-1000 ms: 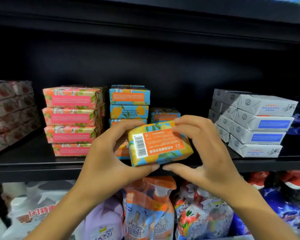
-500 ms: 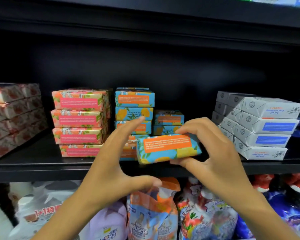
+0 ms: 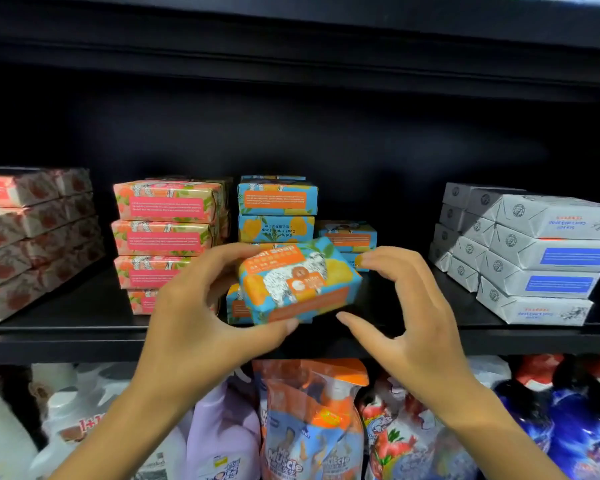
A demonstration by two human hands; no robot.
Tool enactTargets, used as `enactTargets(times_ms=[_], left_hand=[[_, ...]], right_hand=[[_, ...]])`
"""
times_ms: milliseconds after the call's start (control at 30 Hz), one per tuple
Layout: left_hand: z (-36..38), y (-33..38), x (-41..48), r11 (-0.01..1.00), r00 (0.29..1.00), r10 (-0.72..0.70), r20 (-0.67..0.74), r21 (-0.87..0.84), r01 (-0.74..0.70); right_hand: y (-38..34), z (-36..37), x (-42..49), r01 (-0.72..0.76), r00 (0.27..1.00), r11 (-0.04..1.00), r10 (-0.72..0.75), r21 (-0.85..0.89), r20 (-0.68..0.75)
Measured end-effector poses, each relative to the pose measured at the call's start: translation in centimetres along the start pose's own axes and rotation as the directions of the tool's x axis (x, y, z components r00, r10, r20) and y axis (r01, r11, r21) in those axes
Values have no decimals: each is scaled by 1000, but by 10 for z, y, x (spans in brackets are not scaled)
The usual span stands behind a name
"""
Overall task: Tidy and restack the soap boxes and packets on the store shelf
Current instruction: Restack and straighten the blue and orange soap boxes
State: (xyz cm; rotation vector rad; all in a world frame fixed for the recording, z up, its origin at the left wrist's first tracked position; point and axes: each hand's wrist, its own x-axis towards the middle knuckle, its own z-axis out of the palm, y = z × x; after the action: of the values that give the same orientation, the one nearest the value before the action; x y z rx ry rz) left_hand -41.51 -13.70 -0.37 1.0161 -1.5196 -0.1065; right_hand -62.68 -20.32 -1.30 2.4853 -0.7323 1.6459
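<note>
A blue and orange soap box [image 3: 300, 280] with a goat picture on its face is tilted above the front of the black shelf [image 3: 66, 336]. My left hand [image 3: 205, 306] pinches it, fingers on its top left and thumb under its lower edge. Just right of the box, my right hand [image 3: 406, 306] curls open and apart from it. Behind stands a tall stack of the same blue soap boxes [image 3: 277, 209] and a lower stack [image 3: 349, 237] beside it.
Pink soap boxes [image 3: 168, 223] are stacked left of the blue ones, red-patterned packets [image 3: 32, 237] at the far left, grey-white boxes [image 3: 534, 254] at the right. Detergent pouches and bottles [image 3: 312, 424] fill the shelf below. Bare shelf lies right of the blue stacks.
The box has passed from my right hand to my left and turned so its goat face shows. My right hand has let go and drawn slightly away.
</note>
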Motion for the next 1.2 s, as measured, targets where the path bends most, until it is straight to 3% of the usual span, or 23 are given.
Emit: enactTargets(times_ms=[133,233,500,800,933,1000,1100,1200], left_hand=[[-3,-9,3,991,996,-29,-85,127,40],[4,-16,0,976,995,-19,-93,212,39],[11,-22,3,826,969,245,-33,530,-191],[17,-24,4,795,947,317,-44,558,-240],[27,-13,-4,786,911,412,-29,517,-339],[40,-8,-7,790,899,438,19,468,-395],[66,-9,-7,786,897,409,169,434,-440],[89,-16,-4,762,884,384,267,449,-466]], right_hand=[[16,-2,-14,-172,951,982,185,-74,247],[23,1,-26,-170,905,972,219,-162,364],[25,5,-30,-114,920,965,193,-238,342],[25,4,-31,-120,909,961,207,-251,360],[27,-2,-20,-202,896,973,230,-111,380],[34,-5,-5,-219,927,972,233,-80,295],[54,-2,22,-214,953,960,246,-182,176],[78,8,46,-226,939,936,283,-268,197]])
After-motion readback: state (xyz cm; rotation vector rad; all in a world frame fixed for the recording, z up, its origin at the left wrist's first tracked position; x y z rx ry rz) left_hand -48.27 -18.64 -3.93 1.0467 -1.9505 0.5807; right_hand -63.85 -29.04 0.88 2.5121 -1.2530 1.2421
